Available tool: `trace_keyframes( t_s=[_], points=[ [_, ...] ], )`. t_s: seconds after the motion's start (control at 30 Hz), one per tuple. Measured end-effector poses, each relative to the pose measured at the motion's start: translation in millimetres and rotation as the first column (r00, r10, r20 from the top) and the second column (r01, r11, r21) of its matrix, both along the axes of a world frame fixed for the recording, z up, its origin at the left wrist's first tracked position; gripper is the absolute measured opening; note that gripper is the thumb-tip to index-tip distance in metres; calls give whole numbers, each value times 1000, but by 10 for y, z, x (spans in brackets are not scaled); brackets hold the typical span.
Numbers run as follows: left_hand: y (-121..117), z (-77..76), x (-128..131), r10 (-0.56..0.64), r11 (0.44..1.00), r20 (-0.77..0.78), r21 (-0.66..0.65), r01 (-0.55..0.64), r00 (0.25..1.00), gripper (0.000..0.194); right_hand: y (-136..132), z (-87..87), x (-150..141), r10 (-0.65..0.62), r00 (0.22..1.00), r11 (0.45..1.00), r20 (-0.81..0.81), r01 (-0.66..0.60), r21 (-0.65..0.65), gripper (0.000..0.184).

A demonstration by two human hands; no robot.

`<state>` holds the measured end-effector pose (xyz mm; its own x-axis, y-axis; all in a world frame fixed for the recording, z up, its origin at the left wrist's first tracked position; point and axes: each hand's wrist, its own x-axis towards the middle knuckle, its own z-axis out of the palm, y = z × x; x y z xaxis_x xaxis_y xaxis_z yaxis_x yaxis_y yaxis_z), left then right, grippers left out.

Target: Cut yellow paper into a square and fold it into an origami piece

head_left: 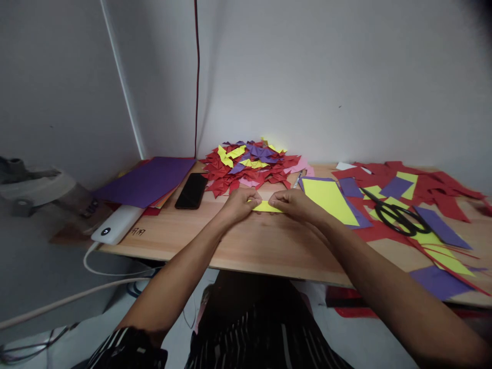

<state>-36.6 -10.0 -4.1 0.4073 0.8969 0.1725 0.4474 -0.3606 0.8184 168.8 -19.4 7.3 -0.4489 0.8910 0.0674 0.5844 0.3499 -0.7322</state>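
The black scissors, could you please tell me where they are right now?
In the head view, the black scissors lie on the right side of the table, on top of coloured paper pieces, right of the larger yellow sheet.

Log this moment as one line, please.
left hand: pinching yellow paper strip, left end | right hand: pinching right end | beyond: heap of folded red, purple, yellow paper pieces | far right: black-handled scissors

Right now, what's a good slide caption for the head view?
Left hand and right hand hold a yellow paper strip near a pile of folded paper.
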Motion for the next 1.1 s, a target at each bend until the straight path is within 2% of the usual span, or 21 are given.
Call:
trace_keyframes(
  t_s=[0.1,0.23,0.5,0.67,0.93,1.1],
  points=[
    [1,9,8,-23,999,-21,49,24,1000,19,9,-64,-22,37,999,994,-11,-35,102,32],
    [-2,36,14,-37,994,-51,99,42,998,20,10,-83,-53,21,1000,994,-8,-20,110,32],
    [13,30,-34,71,997,12,14,-71,997,17,47,-41,21,6,999,995,36,-10,104,29],
    [-1,19,-32,37,999,22,9,-37,999,17,33,-40,30,19,999,993,26,-22,119,28],
    [-43,34,58,41,996,-10,79,-40,999,17,-5,-109,-80,19,1000,971,18,-23,239,27],
    [-36,15,50,21,998,26,52,-23,999,18,-28,-87,-106,6,1000,971,8,-7,240,24]
  ],
)
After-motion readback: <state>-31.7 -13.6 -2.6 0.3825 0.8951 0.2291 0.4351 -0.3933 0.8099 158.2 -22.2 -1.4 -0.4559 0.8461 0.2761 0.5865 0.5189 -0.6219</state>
